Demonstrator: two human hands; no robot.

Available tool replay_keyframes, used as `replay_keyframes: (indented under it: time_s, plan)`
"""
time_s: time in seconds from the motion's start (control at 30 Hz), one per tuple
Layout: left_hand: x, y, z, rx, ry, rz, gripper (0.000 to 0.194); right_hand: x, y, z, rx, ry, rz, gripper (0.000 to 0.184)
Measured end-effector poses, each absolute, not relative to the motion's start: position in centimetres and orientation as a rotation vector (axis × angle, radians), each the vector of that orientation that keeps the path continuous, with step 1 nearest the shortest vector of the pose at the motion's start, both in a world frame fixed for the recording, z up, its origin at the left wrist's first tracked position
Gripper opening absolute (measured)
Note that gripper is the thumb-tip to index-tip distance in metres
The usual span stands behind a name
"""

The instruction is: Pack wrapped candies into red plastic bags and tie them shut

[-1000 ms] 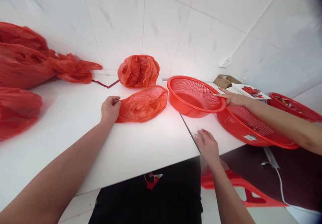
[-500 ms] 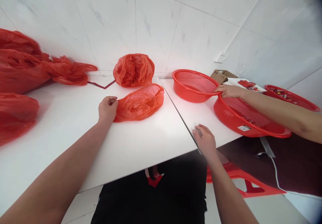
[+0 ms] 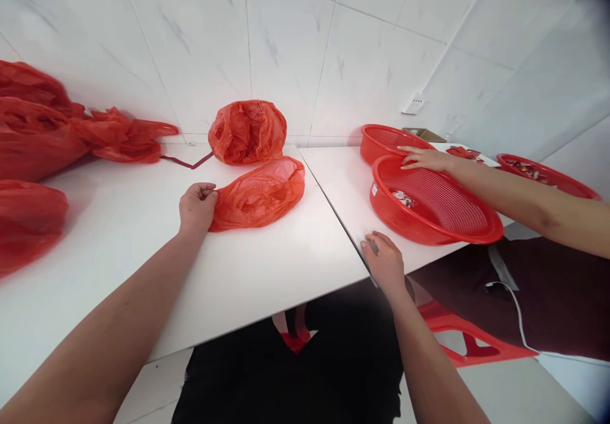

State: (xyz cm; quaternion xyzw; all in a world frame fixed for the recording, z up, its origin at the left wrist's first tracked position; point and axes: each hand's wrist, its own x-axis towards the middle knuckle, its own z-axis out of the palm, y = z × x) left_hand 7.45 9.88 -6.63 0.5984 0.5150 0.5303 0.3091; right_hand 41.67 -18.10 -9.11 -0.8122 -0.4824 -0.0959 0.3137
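Note:
My left hand point(image 3: 197, 206) has its fingers curled at the left end of a thin red plastic bag point(image 3: 260, 195), pinching its edge. The bag lies loosely crumpled on the white table point(image 3: 267, 259). Resting at the front edge, by the seam between two tabletops, my right hand point(image 3: 385, 260) is empty with its fingers loosely bent and apart. Just beyond it stands a red plastic basket point(image 3: 429, 230) with a few small pieces point(image 3: 403, 198) inside. Behind the flat bag, a rounder bunched red bag point(image 3: 248, 133) sits against the wall.
A co-worker's hand point(image 3: 422, 157) reaches over the basket from the right. A second red basket point(image 3: 376, 138) stands behind it; another point(image 3: 553, 176) holds small items at far right. Full red bags point(image 3: 33, 135) lie at left. A red stool point(image 3: 476, 341) stands below.
The co-worker's hand has let go of the rear basket's rim and spread over the front one. The front basket has moved left and turned; the rear one has shifted right. My hands barely moved.

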Motion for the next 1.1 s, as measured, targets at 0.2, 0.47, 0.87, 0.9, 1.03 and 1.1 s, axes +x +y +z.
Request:
replay_keyframes:
  time_s: [0.2,0.47,0.87,0.9,1.03,1.1]
  plan:
    - [7.4,10.1,-6.8,1.606,1.377,1.388,0.023,41.6,-18.0,-9.1,-2.135,-1.255,-0.260,0.033]
    - [7.2,9.9,-6.6,1.660,1.385,1.323,0.033,41.2,-18.3,-9.1,-2.140,-1.245,-0.265,0.032]
    - [7.6,9.2,-5.5,1.647,1.458,1.228,0.024,41.1,-18.3,-9.1,-2.152,-1.310,-0.296,0.033]
    - [7.7,9.1,-5.3,1.651,1.457,1.204,0.024,41.1,-18.3,-9.1,-2.156,-1.312,-0.290,0.034]
    - [8.1,8.9,-4.8,1.676,1.454,1.121,0.023,40.9,-18.3,-9.1,-2.177,-1.279,-0.250,0.034]
    - [8.1,9.0,-4.8,1.683,1.471,1.094,0.024,40.8,-18.3,-8.9,-2.176,-1.259,-0.241,0.033]
